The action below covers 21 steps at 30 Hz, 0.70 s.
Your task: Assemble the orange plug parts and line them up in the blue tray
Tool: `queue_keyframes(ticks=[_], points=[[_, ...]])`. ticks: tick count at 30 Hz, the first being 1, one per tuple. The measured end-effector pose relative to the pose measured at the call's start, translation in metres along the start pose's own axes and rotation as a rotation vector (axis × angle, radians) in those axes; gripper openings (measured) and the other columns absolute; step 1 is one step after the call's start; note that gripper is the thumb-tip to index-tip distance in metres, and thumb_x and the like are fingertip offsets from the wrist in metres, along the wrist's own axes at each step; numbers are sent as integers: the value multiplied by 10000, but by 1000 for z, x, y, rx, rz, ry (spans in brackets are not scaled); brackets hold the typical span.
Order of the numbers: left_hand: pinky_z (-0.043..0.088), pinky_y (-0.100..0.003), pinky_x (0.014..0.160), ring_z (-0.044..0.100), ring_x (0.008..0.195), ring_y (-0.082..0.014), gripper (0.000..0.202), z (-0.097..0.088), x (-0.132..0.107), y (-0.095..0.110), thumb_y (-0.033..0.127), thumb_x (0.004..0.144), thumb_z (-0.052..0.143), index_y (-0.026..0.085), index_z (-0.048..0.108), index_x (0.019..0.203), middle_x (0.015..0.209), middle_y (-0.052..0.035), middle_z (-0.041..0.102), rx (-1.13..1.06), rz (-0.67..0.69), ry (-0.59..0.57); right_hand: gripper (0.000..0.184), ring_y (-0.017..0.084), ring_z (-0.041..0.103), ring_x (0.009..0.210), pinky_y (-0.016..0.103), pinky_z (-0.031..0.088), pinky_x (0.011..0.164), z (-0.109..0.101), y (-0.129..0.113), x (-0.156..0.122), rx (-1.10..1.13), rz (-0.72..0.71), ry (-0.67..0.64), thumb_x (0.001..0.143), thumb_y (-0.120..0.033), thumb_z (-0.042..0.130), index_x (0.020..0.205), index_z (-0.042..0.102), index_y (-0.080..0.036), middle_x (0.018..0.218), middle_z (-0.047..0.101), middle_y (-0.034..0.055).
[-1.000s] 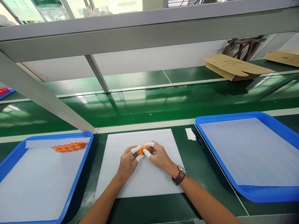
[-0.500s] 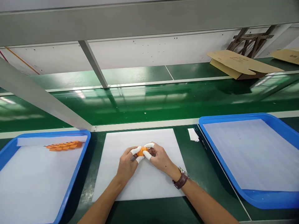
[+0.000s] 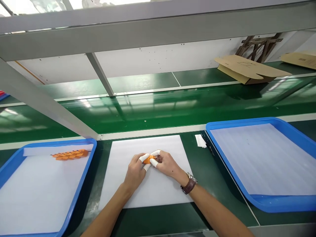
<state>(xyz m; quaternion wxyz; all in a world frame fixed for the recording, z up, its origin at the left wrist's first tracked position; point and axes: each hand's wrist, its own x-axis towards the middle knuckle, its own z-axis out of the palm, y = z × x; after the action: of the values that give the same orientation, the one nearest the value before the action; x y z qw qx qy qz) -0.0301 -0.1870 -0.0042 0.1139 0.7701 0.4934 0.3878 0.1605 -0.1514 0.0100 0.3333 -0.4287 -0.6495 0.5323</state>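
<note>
A small orange piece [image 3: 147, 160] is pinched between my two hands above a white sheet [image 3: 148, 194]. My left hand [image 3: 135, 170] grips its left side with thumb and forefinger. My right hand [image 3: 168, 163] pinches its right end, where a thin pin or wire seems to stick out. White finger cots cover the thumb and forefinger tips of both hands. Fingers hide much of the piece, so its exact kind is unclear. At the left, several overlapping orange pieces [image 3: 71, 154] lie in a row in a paper-lined blue tray [image 3: 80, 184].
A second blue tray [image 3: 229, 174], lined with white paper, stands at the right. Beside it lie a white scrap [image 3: 200, 141] and thin dark sticks [image 3: 209, 143]. Behind are a green belt [image 3: 158, 113], a grey slanted post [image 3: 49, 102] and a cardboard box [image 3: 247, 67].
The camera view has tilted and shifted slightly. Both hands stay pinched on the orange piece, which looks slightly turned.
</note>
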Motion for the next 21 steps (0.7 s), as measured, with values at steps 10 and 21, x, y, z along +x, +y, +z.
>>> queue_keyframes(ticks=[10, 21], points=[[582, -446, 939, 628, 1135, -243, 451, -1, -5, 3, 117, 877, 621, 300, 564, 1285, 1253, -64, 622, -79, -14, -18, 250, 158, 633, 597, 280, 502, 562, 1, 2, -3, 73, -20, 84, 968, -385, 511, 844, 621, -198, 691, 659, 7], [572, -447, 989, 656, 1131, -243, 382, 3, -1, 1, 206, 849, 692, 246, 582, 1212, 1239, -88, 608, -660, -399, 47, 248, 128, 584, 675, 277, 478, 675, 0, -9, -5, 64, -145, 60, 995, -300, 456, 971, 685, -209, 839, 631, 11]])
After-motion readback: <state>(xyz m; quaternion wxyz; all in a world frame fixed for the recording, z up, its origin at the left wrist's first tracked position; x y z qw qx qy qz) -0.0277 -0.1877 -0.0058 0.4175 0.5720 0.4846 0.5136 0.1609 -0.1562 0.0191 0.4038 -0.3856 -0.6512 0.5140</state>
